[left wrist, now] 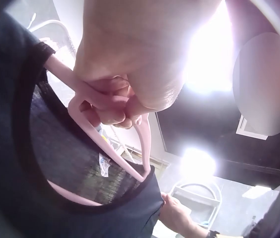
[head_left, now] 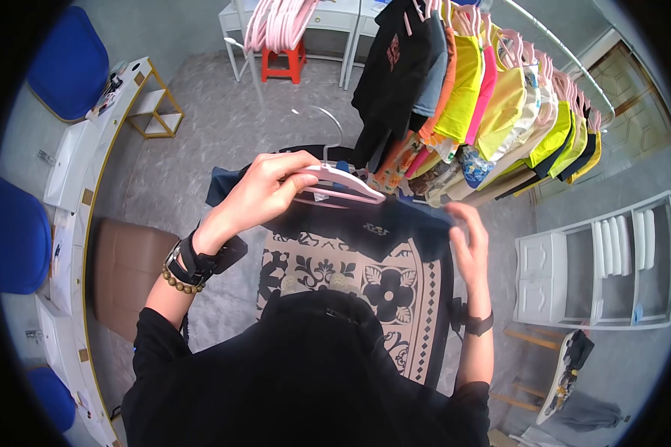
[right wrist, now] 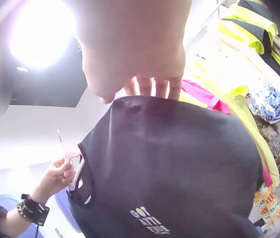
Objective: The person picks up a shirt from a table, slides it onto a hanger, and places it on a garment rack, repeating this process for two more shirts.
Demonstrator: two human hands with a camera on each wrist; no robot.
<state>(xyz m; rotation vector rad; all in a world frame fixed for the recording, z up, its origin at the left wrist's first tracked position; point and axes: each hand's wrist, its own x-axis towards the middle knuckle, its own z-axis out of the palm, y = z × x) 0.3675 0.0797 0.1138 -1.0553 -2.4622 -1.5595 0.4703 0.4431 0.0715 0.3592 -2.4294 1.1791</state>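
Note:
My left hand (head_left: 272,186) grips a pink hanger (head_left: 350,181) near the base of its metal hook. On the hanger hangs a dark navy T-shirt (head_left: 335,221), its round black neckline around the pink bar in the left wrist view. Small pale lettering (right wrist: 151,221) marks the shirt's front. At the shirt's right shoulder is my right hand (head_left: 470,242), fingers extended and thumb apart in the head view. The right wrist view has its fingers (right wrist: 145,87) going behind the shirt's upper edge, their tips hidden by the cloth.
A rack of colourful clothes (head_left: 492,97) on pink hangers stands ahead and right. More pink hangers (head_left: 279,26) hang above a red stool (head_left: 284,63). Below lies a patterned rug (head_left: 335,272). A brown seat (head_left: 130,276) is left, white shelves (head_left: 581,298) right.

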